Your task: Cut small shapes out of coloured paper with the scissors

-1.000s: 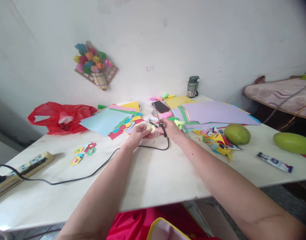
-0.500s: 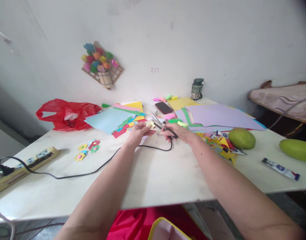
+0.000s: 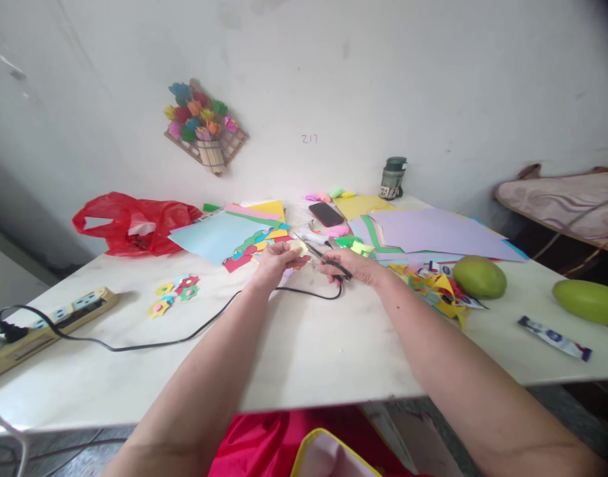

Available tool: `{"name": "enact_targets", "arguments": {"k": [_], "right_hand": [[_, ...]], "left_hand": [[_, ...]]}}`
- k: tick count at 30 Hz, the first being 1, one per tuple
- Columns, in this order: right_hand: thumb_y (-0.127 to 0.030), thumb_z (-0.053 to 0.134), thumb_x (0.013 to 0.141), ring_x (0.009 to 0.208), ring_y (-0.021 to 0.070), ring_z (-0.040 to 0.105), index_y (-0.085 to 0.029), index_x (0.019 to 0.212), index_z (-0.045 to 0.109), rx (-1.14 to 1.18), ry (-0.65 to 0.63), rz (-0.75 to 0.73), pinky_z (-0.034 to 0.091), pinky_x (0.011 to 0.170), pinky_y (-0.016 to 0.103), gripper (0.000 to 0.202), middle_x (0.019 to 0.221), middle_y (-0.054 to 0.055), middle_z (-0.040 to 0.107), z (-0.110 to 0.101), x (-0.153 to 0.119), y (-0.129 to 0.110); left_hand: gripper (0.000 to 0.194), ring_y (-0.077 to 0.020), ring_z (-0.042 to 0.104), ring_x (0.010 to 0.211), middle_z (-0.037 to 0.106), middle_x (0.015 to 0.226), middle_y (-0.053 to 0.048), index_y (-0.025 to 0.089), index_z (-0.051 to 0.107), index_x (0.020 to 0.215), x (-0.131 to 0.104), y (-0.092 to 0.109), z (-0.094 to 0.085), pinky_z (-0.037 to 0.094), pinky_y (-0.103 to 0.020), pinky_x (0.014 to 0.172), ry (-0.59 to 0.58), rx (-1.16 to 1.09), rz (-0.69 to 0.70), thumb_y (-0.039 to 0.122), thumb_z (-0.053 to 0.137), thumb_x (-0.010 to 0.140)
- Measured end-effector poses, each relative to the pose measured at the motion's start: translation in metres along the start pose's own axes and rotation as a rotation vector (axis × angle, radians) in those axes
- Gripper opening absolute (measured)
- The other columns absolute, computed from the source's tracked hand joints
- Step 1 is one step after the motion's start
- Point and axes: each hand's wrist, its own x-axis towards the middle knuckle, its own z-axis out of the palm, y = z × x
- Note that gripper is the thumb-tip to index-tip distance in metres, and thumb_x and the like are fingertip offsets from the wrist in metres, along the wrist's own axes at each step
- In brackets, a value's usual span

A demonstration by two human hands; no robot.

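Pinched in my left hand (image 3: 278,260) is a small pale yellow piece of paper (image 3: 299,246). My right hand (image 3: 352,265) is closed around the black handles of a pair of scissors (image 3: 318,254), whose blades point up and left beside the paper. Beyond my hands lies a black cord that runs to a white tool, its kind unclear. Coloured paper cut-outs (image 3: 249,250) lie just left of my hands. Farther left rest several finished-looking paper flowers (image 3: 187,289) in yellow, red and green.
A power strip (image 3: 60,324) with a plugged-in black cord (image 3: 179,343) lies left. A red plastic bag (image 3: 135,225), coloured sheets (image 3: 433,230), a phone (image 3: 326,213) and a bottle (image 3: 393,177) stand farther back. Paper scraps (image 3: 440,291), green fruit (image 3: 479,277) and a tube (image 3: 555,338) are right.
The scissor blades have closed from their spread position at the edge of the pale yellow paper. Both hands stay in nearly the same place.
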Motion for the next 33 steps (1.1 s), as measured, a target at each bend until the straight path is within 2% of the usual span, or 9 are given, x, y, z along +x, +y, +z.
{"name": "enact_targets", "arguments": {"k": [9,22,33], "right_hand": [[-0.039,0.077,0.075,0.044,0.009,0.052,-0.02,0.08,0.061,0.045,0.019,-0.012,0.037,0.039,0.02,0.026,0.057,-0.002,0.061,0.003,0.004,0.006],[-0.04,0.077,0.075,0.043,0.0086,0.052,-0.02,0.079,0.061,0.037,0.022,-0.017,0.036,0.038,0.019,0.026,0.057,-0.003,0.06,0.004,0.008,0.011],[-0.041,0.081,0.07,0.04,0.0077,0.048,-0.02,0.073,0.06,0.089,0.053,0.012,0.034,0.036,0.019,0.03,0.051,-0.004,0.058,0.008,0.003,-0.001]], "left_hand": [[0.049,-0.0231,0.074,0.072,0.065,0.064,0.001,0.016,0.052,0.062,0.001,-0.002,-0.001,0.06,-0.044,0.086,0.013,-0.027,-0.023,0.037,0.094,0.048],[0.049,-0.0227,0.074,0.073,0.067,0.065,-0.001,0.016,0.052,0.062,0.001,-0.002,0.0,0.059,-0.042,0.086,0.036,-0.026,-0.027,0.035,0.094,0.046],[0.05,-0.0232,0.075,0.072,0.069,0.066,-0.002,0.016,0.052,0.063,0.0,-0.002,0.002,0.059,-0.042,0.086,0.037,-0.021,-0.031,0.038,0.094,0.046]]}}
